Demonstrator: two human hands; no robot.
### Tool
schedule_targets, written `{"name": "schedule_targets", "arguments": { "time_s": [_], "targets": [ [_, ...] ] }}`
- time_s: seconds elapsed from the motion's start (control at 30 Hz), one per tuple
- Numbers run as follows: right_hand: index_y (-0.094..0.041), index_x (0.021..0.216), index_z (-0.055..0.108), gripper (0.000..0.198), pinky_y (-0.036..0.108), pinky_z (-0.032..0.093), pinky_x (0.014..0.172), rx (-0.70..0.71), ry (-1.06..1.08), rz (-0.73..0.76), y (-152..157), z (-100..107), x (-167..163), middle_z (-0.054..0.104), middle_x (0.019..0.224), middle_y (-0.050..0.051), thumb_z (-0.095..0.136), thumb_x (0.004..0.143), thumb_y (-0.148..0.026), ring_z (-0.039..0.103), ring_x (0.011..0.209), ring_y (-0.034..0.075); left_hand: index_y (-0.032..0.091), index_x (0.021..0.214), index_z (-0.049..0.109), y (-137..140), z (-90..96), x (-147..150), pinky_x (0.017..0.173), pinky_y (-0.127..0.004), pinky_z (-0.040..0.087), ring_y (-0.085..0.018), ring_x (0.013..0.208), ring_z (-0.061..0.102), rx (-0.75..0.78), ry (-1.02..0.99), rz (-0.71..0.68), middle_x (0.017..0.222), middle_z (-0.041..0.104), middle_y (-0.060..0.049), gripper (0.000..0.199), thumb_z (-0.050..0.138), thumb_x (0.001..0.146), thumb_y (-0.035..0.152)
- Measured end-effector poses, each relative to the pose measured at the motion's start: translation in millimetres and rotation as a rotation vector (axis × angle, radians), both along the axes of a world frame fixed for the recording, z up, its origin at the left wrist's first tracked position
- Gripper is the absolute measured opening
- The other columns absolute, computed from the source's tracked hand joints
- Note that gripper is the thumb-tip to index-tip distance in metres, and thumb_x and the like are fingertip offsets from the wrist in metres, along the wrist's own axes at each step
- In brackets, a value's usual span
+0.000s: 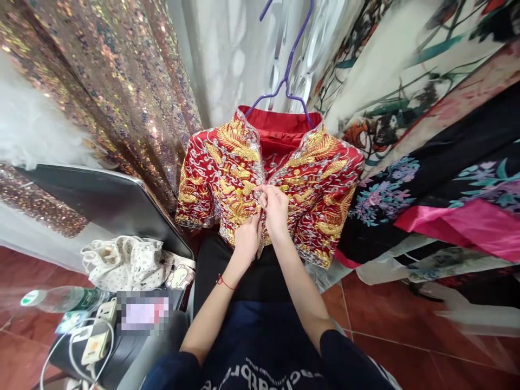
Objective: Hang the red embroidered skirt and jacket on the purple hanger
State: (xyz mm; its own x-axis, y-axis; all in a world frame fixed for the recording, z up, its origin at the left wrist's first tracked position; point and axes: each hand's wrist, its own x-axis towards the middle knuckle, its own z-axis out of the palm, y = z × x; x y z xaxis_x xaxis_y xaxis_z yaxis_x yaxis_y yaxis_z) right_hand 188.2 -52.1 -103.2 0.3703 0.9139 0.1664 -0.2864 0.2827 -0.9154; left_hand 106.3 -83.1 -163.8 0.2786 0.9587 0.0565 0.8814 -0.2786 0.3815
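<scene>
A red jacket [317, 189] with gold and silver embroidery lies across my lap, its stand collar toward the top. A purple hanger [286, 81] sits inside its neck, hook upward. With closed fingers, my left hand [247, 238] grips the front edge low on the jacket's opening. Slightly higher, my right hand [274, 208] pinches the same opening near the chest, thumb and forefinger together. Any fastener under the fingertips is too small to make out. Above my hands the collar gapes in a V and shows the red lining.
Sequined fabric [142, 81] hangs at the left, floral garments [406, 179] at the right. Beside my left arm, a black seat [130, 346] bears a plastic bottle [60, 299], a power strip [99, 336] with white cable and a spotted cloth [125, 262]. Red tiles [382, 346] cover the floor.
</scene>
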Motion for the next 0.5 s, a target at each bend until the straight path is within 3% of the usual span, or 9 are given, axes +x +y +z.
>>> {"name": "schedule_targets", "arguments": {
  "time_s": [0.2,0.5],
  "targets": [
    [-0.019,0.065,0.063,0.024,0.025,0.025,0.051,0.062,-0.017,0.028,6,12,6,0.04,0.05,-0.007,0.06,0.084,-0.033,0.032,0.048,0.007,0.016,0.121,0.06,-3,8.1,5,0.074,-0.029,0.052,-0.023,0.094,0.073,-0.035,0.096,0.022,0.109,0.071,-0.011,0.033,0.034,0.105,0.028],
    [-0.02,0.06,0.06,0.027,0.025,0.026,0.052,0.089,-0.069,-0.01,12,35,8,0.04,0.047,-0.007,0.057,0.081,-0.036,0.033,0.048,0.007,0.016,0.127,0.059,-10,7.2,9,0.073,-0.03,0.054,-0.023,0.091,0.074,-0.044,0.154,0.049,0.106,0.072,-0.012,0.035,0.033,0.105,0.027]
  ]
}}
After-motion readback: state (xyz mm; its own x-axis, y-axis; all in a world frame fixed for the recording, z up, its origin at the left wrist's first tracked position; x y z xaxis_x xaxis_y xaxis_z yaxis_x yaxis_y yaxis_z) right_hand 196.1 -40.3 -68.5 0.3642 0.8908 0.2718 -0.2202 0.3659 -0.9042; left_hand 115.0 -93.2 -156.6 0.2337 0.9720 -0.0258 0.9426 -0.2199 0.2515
